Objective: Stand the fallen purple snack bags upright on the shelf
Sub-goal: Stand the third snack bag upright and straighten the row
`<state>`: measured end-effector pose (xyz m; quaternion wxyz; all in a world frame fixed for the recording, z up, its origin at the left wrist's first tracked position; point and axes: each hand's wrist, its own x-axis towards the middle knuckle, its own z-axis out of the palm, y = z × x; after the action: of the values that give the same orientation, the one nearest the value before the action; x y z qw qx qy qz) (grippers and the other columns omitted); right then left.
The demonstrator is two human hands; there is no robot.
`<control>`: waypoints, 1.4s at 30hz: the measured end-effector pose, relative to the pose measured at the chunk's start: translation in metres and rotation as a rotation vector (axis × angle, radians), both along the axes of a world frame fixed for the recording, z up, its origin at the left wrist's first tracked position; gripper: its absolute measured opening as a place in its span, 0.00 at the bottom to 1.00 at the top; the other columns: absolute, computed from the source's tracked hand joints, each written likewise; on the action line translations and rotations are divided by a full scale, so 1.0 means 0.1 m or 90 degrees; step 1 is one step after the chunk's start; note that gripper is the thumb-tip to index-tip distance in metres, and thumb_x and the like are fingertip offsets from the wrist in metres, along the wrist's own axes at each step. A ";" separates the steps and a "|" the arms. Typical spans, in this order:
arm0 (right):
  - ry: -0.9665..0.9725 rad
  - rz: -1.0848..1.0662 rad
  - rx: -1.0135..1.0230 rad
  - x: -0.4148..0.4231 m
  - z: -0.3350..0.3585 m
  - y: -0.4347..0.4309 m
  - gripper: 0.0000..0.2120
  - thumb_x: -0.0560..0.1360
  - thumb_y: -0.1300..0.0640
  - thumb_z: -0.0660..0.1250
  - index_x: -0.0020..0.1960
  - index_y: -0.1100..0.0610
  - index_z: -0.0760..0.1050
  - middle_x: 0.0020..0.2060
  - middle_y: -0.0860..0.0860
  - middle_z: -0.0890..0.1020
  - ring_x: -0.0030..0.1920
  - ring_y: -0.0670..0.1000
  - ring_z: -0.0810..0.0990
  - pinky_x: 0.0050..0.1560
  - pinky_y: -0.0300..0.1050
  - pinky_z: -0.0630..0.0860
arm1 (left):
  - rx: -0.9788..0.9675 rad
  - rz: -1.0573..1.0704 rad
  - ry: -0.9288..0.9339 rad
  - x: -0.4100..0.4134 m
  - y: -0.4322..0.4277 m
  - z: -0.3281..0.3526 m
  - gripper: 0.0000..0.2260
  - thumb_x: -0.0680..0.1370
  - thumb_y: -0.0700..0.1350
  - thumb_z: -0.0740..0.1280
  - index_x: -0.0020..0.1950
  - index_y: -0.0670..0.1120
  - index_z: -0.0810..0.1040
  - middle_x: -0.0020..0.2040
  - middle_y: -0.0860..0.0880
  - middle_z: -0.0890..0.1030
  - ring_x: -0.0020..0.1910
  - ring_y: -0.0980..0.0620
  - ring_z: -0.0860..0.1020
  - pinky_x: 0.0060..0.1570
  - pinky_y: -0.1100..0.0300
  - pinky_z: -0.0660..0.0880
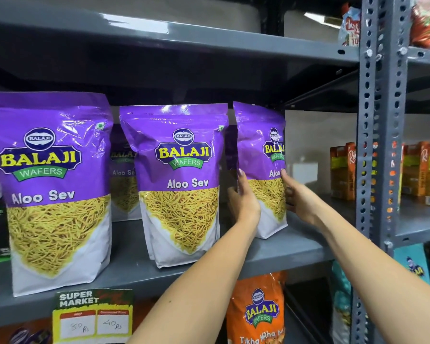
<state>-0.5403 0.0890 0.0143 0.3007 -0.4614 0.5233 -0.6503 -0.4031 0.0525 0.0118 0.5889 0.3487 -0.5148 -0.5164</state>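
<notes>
Three purple Aloo Sev bags stand in a front row on the grey shelf (pixel 296 247). The left bag (pixel 50 184) and the middle bag (pixel 181 180) stand upright and face me. The right bag (pixel 263 155) is upright but turned at an angle, its base on the shelf. My left hand (pixel 243 199) presses its left edge and my right hand (pixel 298 194) holds its right edge, so both hands clasp it. Another purple bag (pixel 123 170) stands behind, between the left and middle bags, mostly hidden.
A perforated grey upright post (pixel 377 145) bounds the shelf on the right, with orange cartons (pixel 343 170) beyond it. An orange snack bag (pixel 258 311) sits on the shelf below. A price tag (pixel 93 316) hangs from the shelf edge. The upper shelf (pixel 209 43) is close overhead.
</notes>
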 end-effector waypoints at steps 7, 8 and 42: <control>0.035 -0.106 -0.048 0.11 -0.08 0.14 0.49 0.49 0.24 0.70 0.58 0.58 0.75 0.44 0.51 0.83 0.39 0.48 0.78 0.42 0.44 0.69 | -0.037 0.014 -0.012 0.10 -0.01 -0.06 0.34 0.77 0.68 0.50 0.61 0.43 0.80 0.59 0.38 0.82 0.58 0.40 0.78 0.49 0.58 0.65; 0.043 -0.129 -0.052 0.14 -0.08 0.17 0.49 0.47 0.23 0.70 0.56 0.57 0.74 0.39 0.48 0.81 0.32 0.44 0.77 0.36 0.41 0.68 | -0.046 0.014 -0.011 0.11 0.00 -0.07 0.34 0.77 0.68 0.49 0.60 0.44 0.80 0.58 0.38 0.82 0.57 0.40 0.78 0.48 0.58 0.65; 0.426 -0.242 -0.374 1.80 -0.34 0.28 0.25 0.74 0.48 0.68 0.68 0.51 0.67 0.62 0.51 0.75 0.65 0.51 0.74 0.67 0.46 0.69 | -0.421 0.305 -0.163 1.80 0.56 -0.27 0.29 0.74 0.44 0.71 0.72 0.48 0.65 0.74 0.45 0.64 0.74 0.48 0.62 0.68 0.64 0.52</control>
<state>-0.3606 0.1171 -0.0194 -0.1519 -0.6067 0.4605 -0.6299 -0.2229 0.1080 -0.0151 0.7037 0.3120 -0.6259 -0.1250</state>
